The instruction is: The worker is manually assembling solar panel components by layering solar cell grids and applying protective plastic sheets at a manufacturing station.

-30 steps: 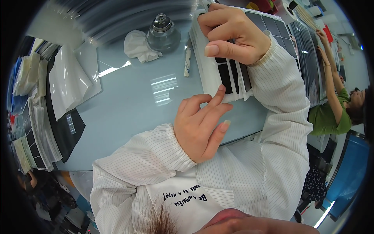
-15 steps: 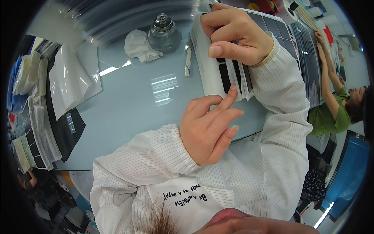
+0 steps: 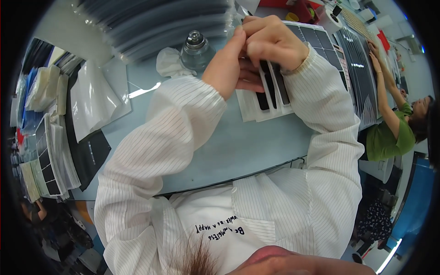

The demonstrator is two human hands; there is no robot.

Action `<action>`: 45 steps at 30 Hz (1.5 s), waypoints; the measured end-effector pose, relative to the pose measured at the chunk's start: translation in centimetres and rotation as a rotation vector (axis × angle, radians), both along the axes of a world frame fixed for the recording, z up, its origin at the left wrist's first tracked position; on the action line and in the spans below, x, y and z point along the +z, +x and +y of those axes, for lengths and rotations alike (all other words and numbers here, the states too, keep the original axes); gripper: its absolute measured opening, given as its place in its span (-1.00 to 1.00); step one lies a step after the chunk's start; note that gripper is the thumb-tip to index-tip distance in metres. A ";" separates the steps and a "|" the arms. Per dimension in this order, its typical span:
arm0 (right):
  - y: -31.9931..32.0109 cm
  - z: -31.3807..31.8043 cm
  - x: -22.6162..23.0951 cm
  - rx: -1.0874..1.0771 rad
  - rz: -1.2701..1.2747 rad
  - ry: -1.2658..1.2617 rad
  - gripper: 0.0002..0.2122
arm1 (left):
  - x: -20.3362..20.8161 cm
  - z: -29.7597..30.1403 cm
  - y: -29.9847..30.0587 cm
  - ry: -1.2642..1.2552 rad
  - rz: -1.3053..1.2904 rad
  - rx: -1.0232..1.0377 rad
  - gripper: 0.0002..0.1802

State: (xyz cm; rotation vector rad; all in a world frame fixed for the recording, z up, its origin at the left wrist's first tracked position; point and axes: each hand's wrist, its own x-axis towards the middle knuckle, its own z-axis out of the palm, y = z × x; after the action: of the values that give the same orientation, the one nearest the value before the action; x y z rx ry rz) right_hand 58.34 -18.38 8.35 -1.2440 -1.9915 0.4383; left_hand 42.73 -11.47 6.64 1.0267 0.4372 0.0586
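Note:
My left hand [image 3: 227, 64] and my right hand [image 3: 273, 42] meet over a stack of white sheets [image 3: 251, 110] bearing black rectangular pieces [image 3: 269, 87]. The fingers of my right hand are curled in, slightly blurred, and its fingertips press together by my left thumb. Whatever lies between them is too small or hidden. My left thumb points up against the right fingertips, while the other left fingers pass behind over the sheets. Just left of my hands stands a glass bottle with a metal cap [image 3: 196, 50], a crumpled white tissue [image 3: 172, 63] against it.
Clear film sheets [image 3: 96, 96] and a black sheet [image 3: 91, 153] lie at the left, beside stacked sheets [image 3: 55, 156]. A panel of dark squares [image 3: 318, 41] lies at the far right, near a white roll [image 3: 331, 20]. A co-worker in green [image 3: 392, 137] reaches over the right side.
My left hand has moved up and away from me, from the near end of the sheets to my right hand. The sheet stack now sits slightly differently. My right hand has shifted slightly.

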 end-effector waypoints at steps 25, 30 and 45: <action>-7.9 -12.8 -4.6 -0.157 1.913 0.456 -0.29 | 5.4 0.9 4.8 0.316 -0.063 -0.134 -0.66; -2.4 -17.8 -6.4 -0.162 2.079 0.421 -0.57 | 9.4 1.5 -0.2 0.416 -0.156 -0.097 -0.58; -16.6 -4.4 -7.7 -0.413 1.013 -0.206 -0.52 | 1.9 11.8 -29.8 0.668 -0.110 0.200 -0.43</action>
State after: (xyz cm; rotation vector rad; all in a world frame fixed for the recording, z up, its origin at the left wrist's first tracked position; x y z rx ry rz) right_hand 41.77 -22.80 0.61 -1.1655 -0.8332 0.8596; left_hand 12.97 0.34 8.56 1.6222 0.4264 0.4626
